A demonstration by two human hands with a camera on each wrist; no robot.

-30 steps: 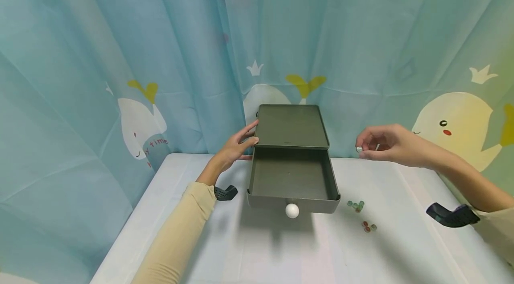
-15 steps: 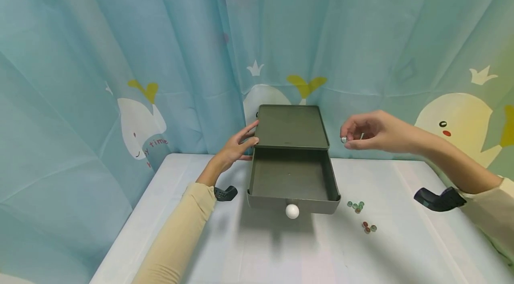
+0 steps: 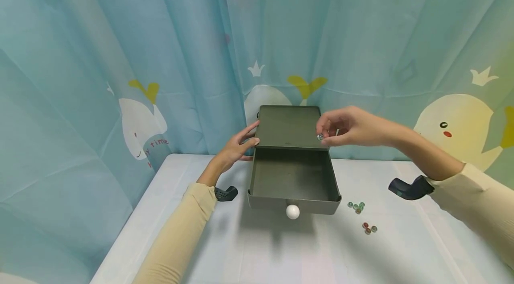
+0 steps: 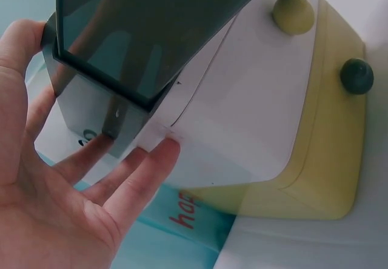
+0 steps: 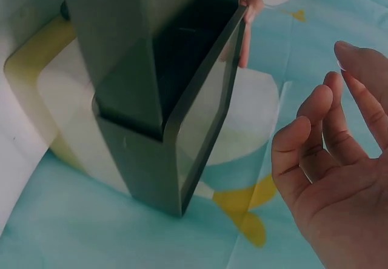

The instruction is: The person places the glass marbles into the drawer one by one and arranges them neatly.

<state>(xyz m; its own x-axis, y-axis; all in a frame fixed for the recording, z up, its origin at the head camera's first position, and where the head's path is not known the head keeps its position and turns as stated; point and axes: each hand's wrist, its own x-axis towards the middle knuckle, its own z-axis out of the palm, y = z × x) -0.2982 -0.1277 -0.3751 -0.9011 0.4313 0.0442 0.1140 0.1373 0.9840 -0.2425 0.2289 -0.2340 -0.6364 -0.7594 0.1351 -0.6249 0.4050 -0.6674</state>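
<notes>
A small drawer cabinet [image 3: 289, 125] stands on the table, with a dark green top section. Its top drawer [image 3: 291, 177] is pulled out towards me and shows a bare floor; a round white knob [image 3: 292, 211] sits on its front. My left hand [image 3: 233, 148] rests on the cabinet's left side with spread fingers. In the left wrist view, its fingertips touch the green and white sections. Between thumb and fingertips, my right hand [image 3: 345, 125] pinches a small glass marble [image 3: 320, 137], in front of the cabinet top's right edge in the head view. The right wrist view mostly hides the marble.
Several green and brownish marbles [image 3: 355, 207] lie on the white table [image 3: 401, 186] right of the drawer, with several reddish and clear ones [image 3: 367, 229] nearer me. Lower white [image 4: 254, 99] and yellow [image 4: 330, 129] sections carry knobs. A whale-print curtain [image 3: 192, 52] hangs behind.
My right hand has moved left with the marble, from beyond the cabinet's right side to its top's right edge. The left hand and drawer have stayed put.
</notes>
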